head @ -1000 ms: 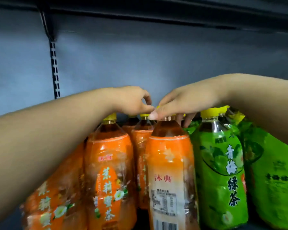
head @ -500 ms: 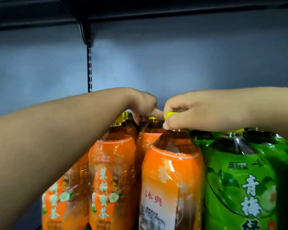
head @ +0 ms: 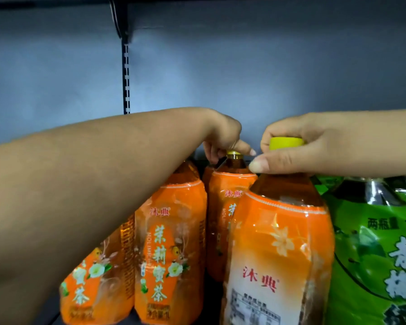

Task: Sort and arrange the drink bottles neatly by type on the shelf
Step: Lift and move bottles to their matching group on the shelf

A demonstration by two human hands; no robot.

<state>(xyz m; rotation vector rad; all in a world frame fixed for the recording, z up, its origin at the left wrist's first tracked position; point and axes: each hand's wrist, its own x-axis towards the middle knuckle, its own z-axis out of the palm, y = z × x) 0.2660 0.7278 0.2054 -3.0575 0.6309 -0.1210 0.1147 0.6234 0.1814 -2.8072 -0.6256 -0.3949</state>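
Several orange-labelled tea bottles stand close together on the shelf. My right hand grips the yellow cap of the nearest orange bottle, whose barcode side faces me. My left hand reaches over the left bottles and pinches the neck of an orange bottle further back. Another orange bottle stands left of it with its label to the front, and a fourth orange bottle is partly hidden under my left forearm. Green-labelled tea bottles stand to the right.
The grey back panel of the shelf rises behind the bottles, with a slotted black upright and a bracket at the top. The dark underside of the upper shelf runs across the top edge.
The view has moved closer and lower over the bottles. My right hand now shows the yellow cap it holds, and my left hand has settled on the neck of the rear orange bottle.
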